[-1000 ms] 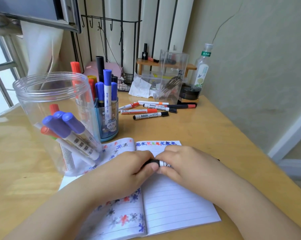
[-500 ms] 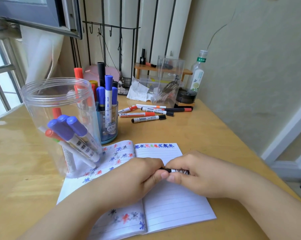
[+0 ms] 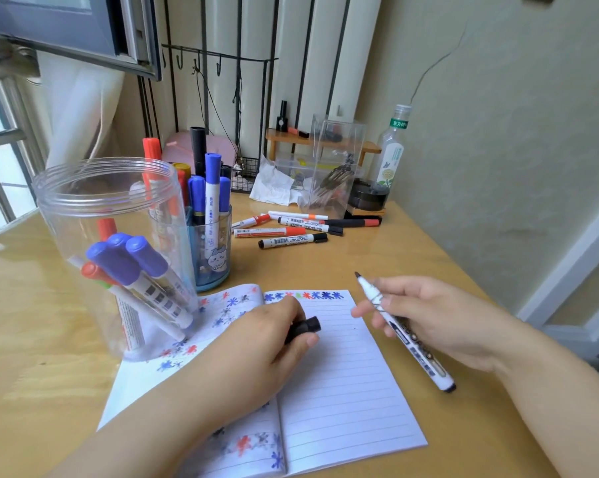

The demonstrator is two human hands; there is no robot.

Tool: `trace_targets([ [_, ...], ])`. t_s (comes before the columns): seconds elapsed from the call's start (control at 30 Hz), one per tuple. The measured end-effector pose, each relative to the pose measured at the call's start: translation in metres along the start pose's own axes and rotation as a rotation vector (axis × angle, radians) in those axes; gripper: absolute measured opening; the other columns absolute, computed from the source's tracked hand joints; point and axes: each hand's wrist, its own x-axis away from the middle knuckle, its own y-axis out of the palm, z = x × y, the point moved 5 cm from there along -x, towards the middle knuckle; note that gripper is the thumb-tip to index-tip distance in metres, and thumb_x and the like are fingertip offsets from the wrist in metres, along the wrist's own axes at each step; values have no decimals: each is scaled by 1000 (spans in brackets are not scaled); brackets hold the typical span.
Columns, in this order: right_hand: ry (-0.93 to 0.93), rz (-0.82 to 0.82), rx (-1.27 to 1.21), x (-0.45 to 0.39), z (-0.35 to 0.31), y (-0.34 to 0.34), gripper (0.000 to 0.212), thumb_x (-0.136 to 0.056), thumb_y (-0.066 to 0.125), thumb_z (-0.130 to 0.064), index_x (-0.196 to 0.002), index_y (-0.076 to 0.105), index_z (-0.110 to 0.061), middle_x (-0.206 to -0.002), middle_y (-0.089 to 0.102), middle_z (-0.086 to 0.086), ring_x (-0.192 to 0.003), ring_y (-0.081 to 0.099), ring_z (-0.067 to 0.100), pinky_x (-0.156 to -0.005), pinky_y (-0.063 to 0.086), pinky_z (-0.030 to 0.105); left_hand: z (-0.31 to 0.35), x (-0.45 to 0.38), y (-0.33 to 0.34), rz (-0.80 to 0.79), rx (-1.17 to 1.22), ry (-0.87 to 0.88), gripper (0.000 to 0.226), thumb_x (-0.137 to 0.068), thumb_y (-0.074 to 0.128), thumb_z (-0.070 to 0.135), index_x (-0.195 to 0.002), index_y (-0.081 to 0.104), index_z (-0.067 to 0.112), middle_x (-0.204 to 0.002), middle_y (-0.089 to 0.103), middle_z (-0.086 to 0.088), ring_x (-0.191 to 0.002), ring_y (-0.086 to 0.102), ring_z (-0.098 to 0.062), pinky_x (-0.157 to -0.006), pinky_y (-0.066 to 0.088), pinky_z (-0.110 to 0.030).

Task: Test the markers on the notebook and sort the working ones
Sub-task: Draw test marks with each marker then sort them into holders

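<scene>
An open lined notebook (image 3: 339,377) lies on the wooden desk, with coloured star scribbles along the top of its right page and over its left page. My left hand (image 3: 267,343) rests on the notebook and grips a black marker cap (image 3: 306,326). To its right, my right hand (image 3: 429,319) holds an uncapped black marker (image 3: 410,334) above the notebook's right edge, tip pointing up and away. A clear plastic jar (image 3: 94,208) at the left holds several capped markers. A blue cup (image 3: 210,250) behind it holds more markers upright.
Several capped markers (image 3: 291,231) lie loose on the desk beyond the notebook. Behind them stand a clear box (image 3: 336,167), crumpled tissue (image 3: 273,188), a dark round tin (image 3: 368,198) and a plastic bottle (image 3: 392,150). The wall runs along the desk's right side.
My hands were together on the capped marker over the notebook. They have pulled apart: the cap stays in my left hand, the bare marker has moved right in my right hand.
</scene>
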Motion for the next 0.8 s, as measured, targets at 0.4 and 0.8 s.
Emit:
trace_targets([
  [0.4, -27, 193, -992, -67, 29, 3, 21, -92, 44, 8, -98, 62, -2, -74, 67, 16, -57, 62, 12, -51, 51, 17, -11, -1, 17, 54, -105, 18, 39, -80, 35, 57, -82, 56, 25, -73, 43, 19, -71, 40, 2, -60, 31, -9],
  [0.8, -166, 587, 43, -81, 47, -12, 32, -85, 64, -20, -64, 40, -15, -49, 41, -3, -42, 31, 8, -42, 27, 22, -13, -3, 25, 6, -71, 28, 46, -81, 26, 61, -92, 58, 29, -80, 53, 16, -82, 45, -7, -74, 38, -16],
])
